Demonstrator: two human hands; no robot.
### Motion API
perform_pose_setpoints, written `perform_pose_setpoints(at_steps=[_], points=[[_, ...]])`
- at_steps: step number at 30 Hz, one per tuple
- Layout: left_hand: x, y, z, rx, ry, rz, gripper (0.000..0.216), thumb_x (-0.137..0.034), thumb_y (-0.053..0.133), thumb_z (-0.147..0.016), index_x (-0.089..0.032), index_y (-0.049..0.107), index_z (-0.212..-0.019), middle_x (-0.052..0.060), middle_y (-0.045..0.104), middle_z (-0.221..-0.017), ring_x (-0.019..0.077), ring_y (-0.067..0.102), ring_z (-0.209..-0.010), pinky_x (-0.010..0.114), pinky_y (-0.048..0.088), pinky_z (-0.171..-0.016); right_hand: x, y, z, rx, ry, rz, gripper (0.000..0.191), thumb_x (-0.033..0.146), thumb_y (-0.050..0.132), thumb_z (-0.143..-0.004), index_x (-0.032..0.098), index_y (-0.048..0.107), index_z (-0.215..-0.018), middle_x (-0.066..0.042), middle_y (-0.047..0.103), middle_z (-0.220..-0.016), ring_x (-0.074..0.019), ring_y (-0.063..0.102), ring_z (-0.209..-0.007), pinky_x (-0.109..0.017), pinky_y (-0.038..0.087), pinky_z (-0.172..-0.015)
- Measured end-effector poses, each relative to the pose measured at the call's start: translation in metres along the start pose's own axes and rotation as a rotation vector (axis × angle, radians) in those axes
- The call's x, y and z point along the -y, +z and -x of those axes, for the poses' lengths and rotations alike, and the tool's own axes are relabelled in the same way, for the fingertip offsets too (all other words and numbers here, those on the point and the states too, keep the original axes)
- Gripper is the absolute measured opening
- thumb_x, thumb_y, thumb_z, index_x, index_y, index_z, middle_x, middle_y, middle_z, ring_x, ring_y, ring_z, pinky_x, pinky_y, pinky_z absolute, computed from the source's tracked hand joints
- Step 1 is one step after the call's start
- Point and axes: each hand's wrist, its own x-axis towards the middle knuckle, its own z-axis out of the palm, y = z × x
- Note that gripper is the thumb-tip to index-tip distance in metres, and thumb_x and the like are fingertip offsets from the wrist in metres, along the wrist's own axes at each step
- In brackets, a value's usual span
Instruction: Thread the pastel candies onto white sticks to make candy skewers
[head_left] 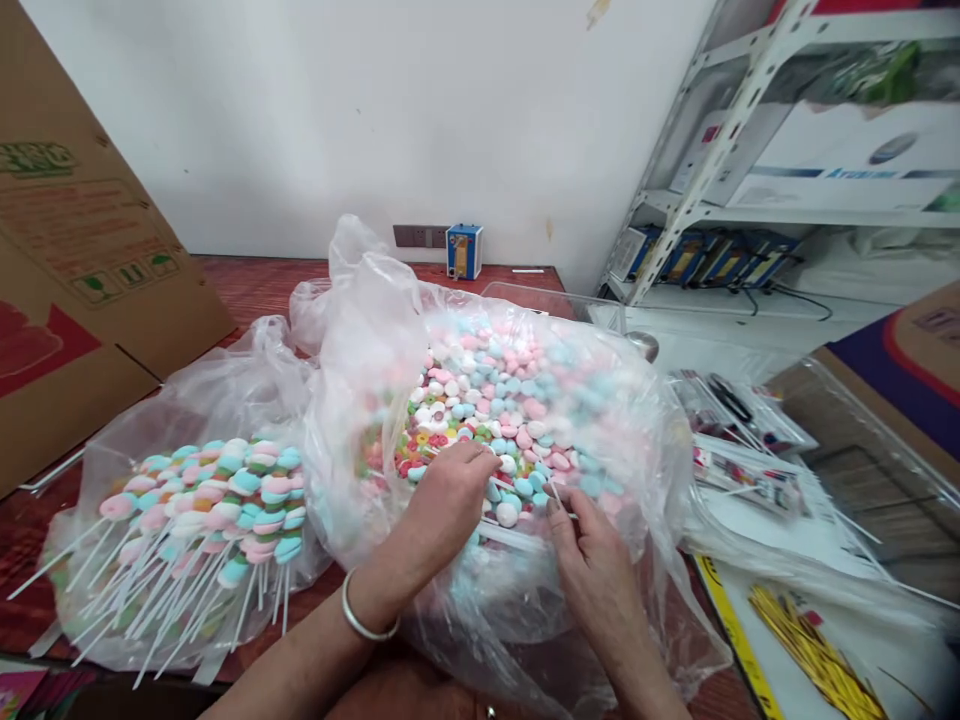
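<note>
A big clear plastic bag (375, 330) lies open on the red table, full of pastel pink, blue and white marshmallow lollipops (517, 400) on white sticks. My left hand (442, 505), a silver bangle on its wrist, reaches into the bag's mouth with fingers curled round candies and sticks. My right hand (589, 565) is beside it, fingers pinched on a white lollipop stick (559, 495). To the left, a second clear bag (120, 450) holds a laid-out bunch of lollipops (225, 500), sticks pointing toward me.
A large cardboard box (82, 250) leans at the left. A blue-and-white small box (463, 250) stands by the wall socket. To the right are clear packets (742, 470), gold twist ties (810, 650), another carton (907, 370) and a metal shelf (750, 110).
</note>
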Motion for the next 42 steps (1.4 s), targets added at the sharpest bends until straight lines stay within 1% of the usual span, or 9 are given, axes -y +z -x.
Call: perform_pose_setpoints(at_steps=[7, 12, 16, 19, 22, 26, 29, 37, 42], points=[[0.008, 0.023, -0.027, 0.176, 0.077, -0.144, 0.029, -0.008, 0.056, -0.092, -0.020, 0.069, -0.116, 0.010, 0.072, -0.107, 0.0251, 0.064, -0.102, 0.040, 0.052, -0.090, -0.010, -0.001, -0.015, -0.008, 0.017, -0.020, 0.036, 0.035, 0.039, -0.100, 0.018, 0.062, -0.123, -0.013, 0.071, -0.122, -0.0257, 0.066, -0.110, -0.037, 0.051, -0.088], [0.006, 0.024, -0.031, 0.168, 0.039, -0.080, 0.024, -0.007, 0.057, -0.090, -0.019, 0.073, -0.104, 0.009, 0.072, -0.097, 0.0258, 0.064, -0.099, 0.043, 0.052, -0.090, -0.016, -0.001, -0.021, 0.043, -0.059, 0.235, 0.026, 0.027, 0.042, -0.099, 0.018, 0.065, -0.107, -0.011, 0.073, -0.105, -0.0241, 0.067, -0.095, -0.033, 0.050, -0.078], [0.003, 0.012, -0.026, -0.010, -0.225, 0.288, 0.030, -0.012, 0.062, -0.086, -0.020, 0.070, -0.114, 0.007, 0.071, -0.101, 0.0195, 0.066, -0.089, 0.035, 0.055, -0.080, -0.013, 0.003, -0.028, 0.074, -0.050, 0.381, 0.012, 0.025, 0.053, -0.094, 0.020, 0.064, -0.092, -0.009, 0.070, -0.094, -0.0239, 0.065, -0.081, -0.031, 0.043, -0.066], [0.001, 0.003, -0.021, 0.063, -0.539, 0.720, 0.025, -0.028, 0.073, -0.081, -0.018, 0.068, -0.103, 0.001, 0.069, -0.077, 0.0139, 0.062, -0.063, 0.025, 0.049, -0.057, -0.008, 0.008, -0.034, 0.072, -0.027, 0.452, 0.008, 0.021, 0.057, -0.091, 0.020, 0.063, -0.088, -0.010, 0.068, -0.093, -0.0222, 0.062, -0.069, -0.030, 0.035, -0.057], [0.001, -0.002, -0.015, 0.134, -0.728, 1.054, 0.034, -0.037, 0.083, -0.072, -0.017, 0.067, -0.095, 0.000, 0.068, -0.070, 0.0127, 0.062, -0.059, 0.022, 0.046, -0.053, -0.005, 0.010, -0.037, 0.046, -0.029, 0.467, 0.010, 0.020, 0.054, -0.091, 0.021, 0.064, -0.095, -0.010, 0.068, -0.092, -0.0223, 0.061, -0.069, -0.030, 0.034, -0.057], [0.001, -0.001, -0.007, 0.134, -0.793, 1.244, 0.038, -0.039, 0.086, -0.069, -0.016, 0.074, -0.096, 0.006, 0.075, -0.085, 0.0175, 0.070, -0.078, 0.028, 0.055, -0.071, -0.001, 0.009, -0.035, -0.046, -0.010, 0.206, 0.012, 0.030, 0.051, -0.092, 0.021, 0.060, -0.094, -0.008, 0.068, -0.088, -0.0234, 0.062, -0.077, -0.031, 0.041, -0.064], [-0.003, 0.000, -0.004, 0.114, -0.777, 1.309, 0.038, -0.039, 0.086, -0.070, -0.016, 0.077, -0.099, 0.007, 0.077, -0.089, 0.0194, 0.072, -0.085, 0.031, 0.057, -0.079, 0.005, 0.011, -0.034, 0.013, 0.087, -0.045, 0.013, 0.034, 0.053, -0.089, 0.022, 0.057, -0.087, -0.004, 0.067, -0.080, -0.0214, 0.060, -0.071, -0.030, 0.040, -0.063], [-0.018, 0.004, 0.000, -0.022, -0.645, 1.110, 0.034, -0.033, 0.080, -0.075, -0.019, 0.077, -0.106, 0.007, 0.078, -0.100, 0.0197, 0.071, -0.081, 0.029, 0.058, -0.064, 0.020, 0.019, -0.028, 0.086, 0.117, -0.353, 0.013, 0.033, 0.058, -0.087, 0.022, 0.056, -0.080, 0.003, 0.059, -0.070, -0.0146, 0.053, -0.062, -0.025, 0.040, -0.058], [-0.019, 0.001, 0.004, -0.034, -0.602, 1.116, 0.027, -0.029, 0.080, -0.076, -0.019, 0.076, -0.101, 0.006, 0.078, -0.099, 0.0181, 0.071, -0.084, 0.028, 0.058, -0.070, 0.020, 0.025, -0.020, 0.098, 0.145, -0.660, 0.014, 0.034, 0.060, -0.087, 0.021, 0.055, -0.085, 0.004, 0.055, -0.069, -0.0117, 0.050, -0.059, -0.022, 0.039, -0.053]])
